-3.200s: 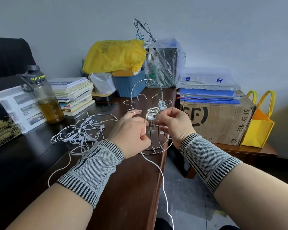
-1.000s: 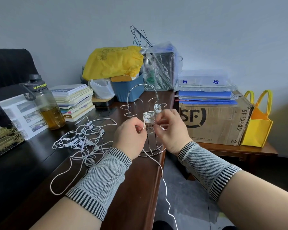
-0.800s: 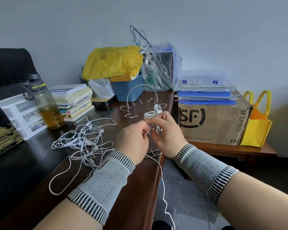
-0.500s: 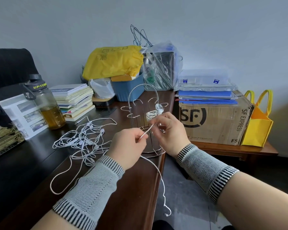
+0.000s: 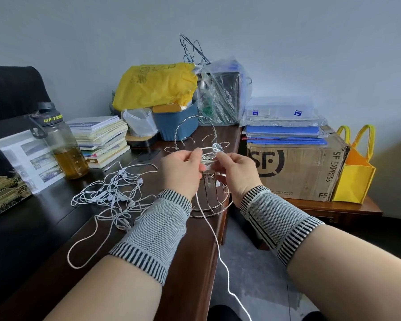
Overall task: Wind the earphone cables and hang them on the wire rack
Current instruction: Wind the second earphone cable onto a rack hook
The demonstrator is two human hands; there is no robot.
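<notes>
A silver wire rack [image 5: 196, 126] with hooked arms stands at the desk's right edge. One wound white earphone bundle [image 5: 217, 146] hangs on a right hook. My left hand [image 5: 181, 172] and my right hand [image 5: 235, 172] are raised in front of the rack, both pinching a small white earphone cable coil [image 5: 207, 156] between them. The cable's loose tail [image 5: 218, 246] drops from the hands past the desk edge toward the floor. A tangled pile of white earphones [image 5: 116, 193] lies on the desk to the left of my left hand.
A bottle of amber liquid [image 5: 65, 149], stacked books [image 5: 100, 137] and a blue tub under a yellow bag [image 5: 155, 84] stand behind the pile. To the right, a cardboard box [image 5: 294, 165] and a yellow tote [image 5: 354, 172] sit on a low table. The desk edge [image 5: 215, 239] runs below the rack.
My left hand has come back up from near the desk to meet my right hand at the coil, laying another loop of cable. The hanging tail is shorter.
</notes>
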